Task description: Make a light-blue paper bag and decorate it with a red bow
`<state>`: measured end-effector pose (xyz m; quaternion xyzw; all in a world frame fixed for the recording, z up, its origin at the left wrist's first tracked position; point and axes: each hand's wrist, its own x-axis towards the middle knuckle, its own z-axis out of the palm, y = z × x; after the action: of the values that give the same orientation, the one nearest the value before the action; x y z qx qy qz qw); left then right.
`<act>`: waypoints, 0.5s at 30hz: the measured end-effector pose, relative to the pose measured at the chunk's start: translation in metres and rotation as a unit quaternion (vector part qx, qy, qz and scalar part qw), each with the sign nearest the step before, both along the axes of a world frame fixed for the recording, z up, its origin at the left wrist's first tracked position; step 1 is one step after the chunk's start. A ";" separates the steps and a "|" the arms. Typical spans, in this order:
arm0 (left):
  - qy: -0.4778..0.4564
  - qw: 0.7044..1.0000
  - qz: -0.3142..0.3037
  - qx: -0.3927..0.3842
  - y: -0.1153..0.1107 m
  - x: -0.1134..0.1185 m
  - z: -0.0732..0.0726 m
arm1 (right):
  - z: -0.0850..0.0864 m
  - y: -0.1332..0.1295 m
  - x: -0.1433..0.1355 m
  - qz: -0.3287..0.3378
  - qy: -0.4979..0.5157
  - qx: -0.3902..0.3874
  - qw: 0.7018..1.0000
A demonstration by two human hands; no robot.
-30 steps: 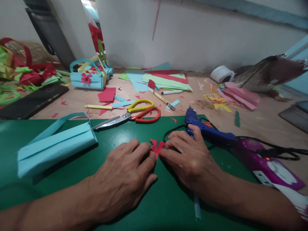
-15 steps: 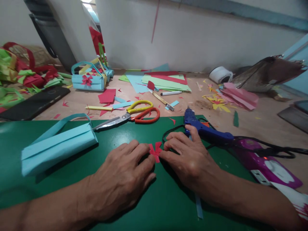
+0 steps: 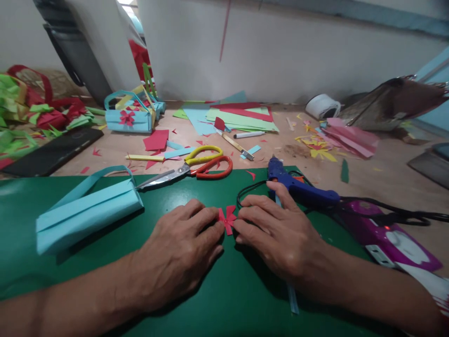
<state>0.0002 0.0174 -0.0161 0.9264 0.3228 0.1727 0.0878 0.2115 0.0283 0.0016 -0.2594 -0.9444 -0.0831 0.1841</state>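
A small red paper flower (image 3: 228,220) lies at the middle of the green mat (image 3: 168,299). My left hand (image 3: 189,248) pinches its left petals, with the fingers pressed together. On the other side, my right hand (image 3: 277,229) has its fingers closed on the flower's right edge. A pale blue strip (image 3: 292,299) passes under my right hand. The blue glue gun (image 3: 301,189) lies just beyond that hand. At the left sits a light blue paper bag (image 3: 89,213) with a handle; scissors (image 3: 192,166) touch its right end.
A purple extension box (image 3: 403,241) with black cables sits at the right. Behind the mat are a cutter (image 3: 236,144), a white pen (image 3: 249,135), coloured paper sheets (image 3: 242,119) and a finished blue bag (image 3: 128,120). A black phone (image 3: 52,152) lies far left.
Both hands have shifted very slightly but stay on the red flower. The view has moved a little. Nothing has been let go.
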 end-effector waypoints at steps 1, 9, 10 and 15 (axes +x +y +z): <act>-0.002 1.000 0.000 -0.002 0.000 0.000 0.000 | 0.001 0.000 -0.001 0.010 -0.008 0.011 1.000; -0.010 1.000 0.003 -0.016 0.001 -0.001 0.000 | 0.005 0.005 0.001 -0.063 0.007 -0.036 0.997; -0.011 1.000 0.003 -0.016 0.001 -0.001 -0.001 | 0.006 0.007 0.002 -0.080 0.015 -0.053 0.995; -0.023 1.000 0.013 0.011 0.003 -0.005 -0.008 | 0.008 0.014 -0.001 -0.108 0.019 -0.063 0.992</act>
<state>-0.0044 0.0207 -0.0243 0.9187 0.3311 0.1991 0.0823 0.2110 0.0425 0.0097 -0.3726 -0.9105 -0.0379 0.1755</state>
